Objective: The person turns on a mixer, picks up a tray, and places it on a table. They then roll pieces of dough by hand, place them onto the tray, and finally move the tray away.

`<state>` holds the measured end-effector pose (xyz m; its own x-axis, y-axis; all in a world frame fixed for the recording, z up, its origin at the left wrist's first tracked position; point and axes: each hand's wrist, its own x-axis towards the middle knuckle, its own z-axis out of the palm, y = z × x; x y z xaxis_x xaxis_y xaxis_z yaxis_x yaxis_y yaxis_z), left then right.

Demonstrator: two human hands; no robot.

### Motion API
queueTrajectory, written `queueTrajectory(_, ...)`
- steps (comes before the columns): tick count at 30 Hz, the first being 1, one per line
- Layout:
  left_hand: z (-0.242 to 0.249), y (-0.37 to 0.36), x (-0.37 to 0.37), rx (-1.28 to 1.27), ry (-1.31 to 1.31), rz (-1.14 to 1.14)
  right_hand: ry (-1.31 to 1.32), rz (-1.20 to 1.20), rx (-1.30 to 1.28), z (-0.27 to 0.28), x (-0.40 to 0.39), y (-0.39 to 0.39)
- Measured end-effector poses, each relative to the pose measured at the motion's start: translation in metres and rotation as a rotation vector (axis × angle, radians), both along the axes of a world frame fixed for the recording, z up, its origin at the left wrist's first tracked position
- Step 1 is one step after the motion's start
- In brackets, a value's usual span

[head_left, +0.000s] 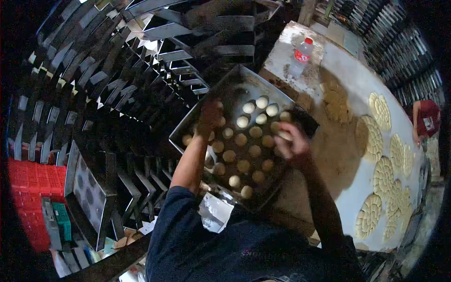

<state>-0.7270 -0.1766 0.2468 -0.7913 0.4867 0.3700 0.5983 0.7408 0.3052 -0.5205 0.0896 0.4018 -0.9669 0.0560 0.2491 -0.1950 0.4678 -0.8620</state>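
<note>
A dark square metal tray (239, 77) lies tilted in front of me, with many round pale dough balls (244, 166) spread over its floor. Brightly lit balls (261, 102) sit near its upper middle. Over the tray's left part is my left hand (211, 113), dark and blurred, its fingers hidden in shadow. My right hand (292, 141) hovers at the right side of the tray, fingers curled round a pale dough ball (284, 136).
Flat scored dough rounds (383, 177) cover the right of the white table (340, 207). A red-capped bottle (301, 57) stands at the table's far end. A person in red (426, 118) is at the right edge. Metal racks (89, 61) and red crates (35, 197) fill the left.
</note>
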Motion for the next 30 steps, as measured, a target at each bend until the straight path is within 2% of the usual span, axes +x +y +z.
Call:
queueTrajectory(1, -0.015, -0.004, 0.0, -0.016, 0.002, 0.021, 0.045, 0.131, -0.042, -0.019, -0.039, -0.019)
queueTrajectory(3, -0.013, -0.009, 0.001, -0.022, 0.018, 0.058, 0.157, 0.131, 0.065, -0.054, -0.105, -0.064)
queueTrajectory(5, 0.019, -0.015, 0.011, 0.147, -0.107, 0.066, 0.094, 0.216, 0.413, -0.093, -0.144, -0.082)
queueTrajectory(6, 0.023, -0.019, 0.017, 0.217, -0.175, 0.056, -0.249, 0.288, 0.625, -0.098, -0.143, -0.087)
queueTrajectory(7, 0.027, -0.019, 0.027, 0.194, -0.177, 0.036, -0.253, 0.269, 0.602, -0.104, -0.133, -0.082)
queueTrajectory(8, 0.025, -0.017, 0.039, 0.189, -0.104, 0.098, 0.063, 0.206, 0.396, -0.109, -0.114, -0.068)
queueTrajectory(9, 0.046, 0.003, 0.06, 0.327, -0.134, 0.093, 0.37, 0.112, 0.198, -0.114, -0.091, -0.049)
queueTrajectory(10, 0.069, 0.023, 0.082, 0.467, -0.157, 0.083, 0.586, -0.06, 0.287, -0.104, -0.067, -0.021)
queueTrajectory(12, 0.091, 0.103, 0.124, 0.449, -0.191, -0.094, 0.601, -0.284, 0.459, -0.115, -0.008, 0.055)
queueTrajectory(14, 0.102, 0.184, 0.161, 0.43, -0.254, -0.359, 0.381, -0.533, 0.519, -0.082, 0.062, 0.111)
queueTrajectory(15, 0.106, 0.226, 0.175, 0.416, -0.305, -0.492, 0.366, -0.601, 0.527, -0.09, 0.089, 0.136)
queueTrajectory(17, 0.079, 0.307, 0.163, 0.359, -0.444, -0.646, 0.24, -0.865, 0.405, -0.115, 0.138, 0.185)
queueTrajectory(18, 0.048, 0.35, 0.133, 0.301, -0.517, -0.648, 0.261, -0.906, 0.454, -0.134, 0.166, 0.204)
queueTrajectory(20, -0.024, 0.422, 0.058, 0.065, -0.558, -0.529, 0.226, -0.905, 0.727, -0.17, 0.235, 0.231)
queueTrajectory(21, -0.065, 0.444, 0.012, -0.097, -0.421, -0.463, 0.154, -0.818, 0.719, -0.2, 0.286, 0.243)
queueTrajectory(22, -0.097, 0.461, -0.028, -0.186, -0.264, -0.408, 0.137, -0.802, 0.677, -0.204, 0.318, 0.247)
queueTrajectory(25, -0.073, 0.508, -0.005, -0.049, -0.387, -0.281, 0.155, -0.877, 0.543, -0.181, 0.384, 0.252)
queueTrajectory(27, -0.037, 0.533, 0.024, -0.237, -0.348, 0.018, -0.045, -0.925, 0.353, -0.18, 0.409, 0.249)
queueTrajectory(28, -0.032, 0.54, 0.034, -0.282, -0.329, 0.091, -0.046, -0.942, 0.337, -0.179, 0.413, 0.254)
queueTrajectory(30, -0.028, 0.541, 0.046, -0.323, -0.297, 0.211, 0.26, -0.902, 1.087, -0.172, 0.407, 0.26)
